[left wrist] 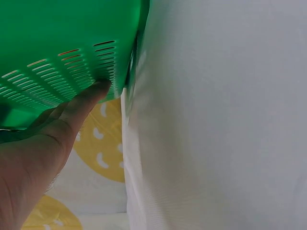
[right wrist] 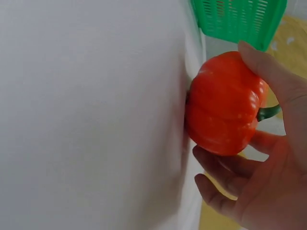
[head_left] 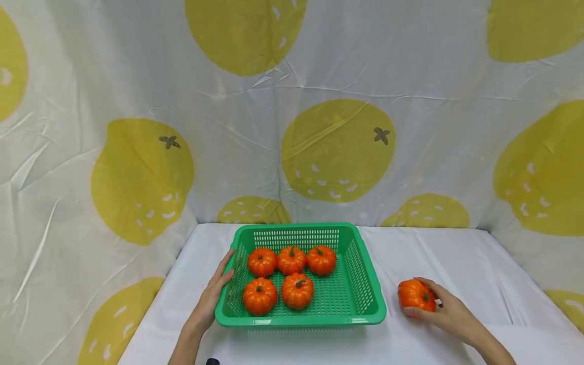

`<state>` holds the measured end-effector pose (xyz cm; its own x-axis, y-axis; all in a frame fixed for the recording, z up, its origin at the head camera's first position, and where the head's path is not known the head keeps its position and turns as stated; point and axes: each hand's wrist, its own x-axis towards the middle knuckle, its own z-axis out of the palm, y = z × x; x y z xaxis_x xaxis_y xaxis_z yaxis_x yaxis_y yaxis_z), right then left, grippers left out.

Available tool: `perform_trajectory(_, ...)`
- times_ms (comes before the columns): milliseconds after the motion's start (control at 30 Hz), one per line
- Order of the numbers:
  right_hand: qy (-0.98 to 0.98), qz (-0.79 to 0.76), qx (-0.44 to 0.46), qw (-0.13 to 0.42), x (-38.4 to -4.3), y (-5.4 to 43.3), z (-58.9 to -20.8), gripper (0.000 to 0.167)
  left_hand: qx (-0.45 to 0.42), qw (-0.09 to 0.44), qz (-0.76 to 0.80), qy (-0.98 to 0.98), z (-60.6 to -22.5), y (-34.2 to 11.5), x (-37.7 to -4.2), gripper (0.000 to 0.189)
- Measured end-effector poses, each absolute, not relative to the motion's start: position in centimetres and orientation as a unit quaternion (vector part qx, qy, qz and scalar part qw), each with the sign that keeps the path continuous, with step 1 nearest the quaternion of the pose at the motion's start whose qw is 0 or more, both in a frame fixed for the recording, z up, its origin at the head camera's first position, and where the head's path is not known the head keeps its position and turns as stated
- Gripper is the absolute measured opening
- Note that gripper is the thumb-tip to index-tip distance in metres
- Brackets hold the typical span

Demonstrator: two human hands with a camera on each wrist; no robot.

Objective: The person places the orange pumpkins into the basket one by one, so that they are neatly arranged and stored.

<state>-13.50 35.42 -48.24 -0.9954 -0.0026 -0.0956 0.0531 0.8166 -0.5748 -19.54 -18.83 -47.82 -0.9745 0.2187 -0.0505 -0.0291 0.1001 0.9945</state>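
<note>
My right hand (head_left: pixel 449 312) holds a small orange pumpkin (head_left: pixel 414 295) with a green stem, at the right of the table. In the right wrist view the thumb lies on one side of this pumpkin (right wrist: pixel 223 105) and the fingers curl round the other, with the stem toward the palm. At the other side, my left hand (head_left: pixel 211 299) rests with extended fingers against the left wall of a green plastic basket (head_left: pixel 301 321). The left wrist view shows its thumb (left wrist: pixel 91 98) on the slotted wall. Several like pumpkins (head_left: pixel 297 291) sit inside the basket, toward its left.
A white cloth (head_left: pixel 433 253) covers the table. Behind and at the sides hangs a pale curtain (head_left: pixel 237 142) printed with yellow lemons. A small black object (head_left: pixel 212 361) shows at the bottom edge of the head view, near the left forearm.
</note>
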Motion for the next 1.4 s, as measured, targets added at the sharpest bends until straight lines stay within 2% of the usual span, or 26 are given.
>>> perform_trajectory(367,0.947,-0.322,0.004,0.008,-13.8,33.8,-49.4,0.087,0.059,0.093,0.667,0.736,-47.9,-18.8,-19.5,0.056)
perform_trajectory(633,0.936,-0.349,0.011,0.044,-13.4,34.9,-49.5,0.091,0.065,0.097,0.673,0.730,-47.8,-18.7,-19.5,0.056)
perform_trajectory(900,0.938,-0.347,-0.018,0.013,-12.6,36.1,-50.3,0.075,0.058,0.097,0.666,0.738,-47.6,-18.7,-19.4,0.057)
perform_trajectory(1233,0.941,-0.338,-0.016,-0.013,-12.0,36.7,-50.4,0.077,0.056,0.099,0.669,0.735,-47.6,-18.8,-19.2,0.057)
perform_trajectory(1400,0.935,-0.348,-0.039,-0.059,-12.1,35.9,-50.4,0.072,0.059,0.102,0.673,0.730,-47.6,-18.7,-19.3,0.056)
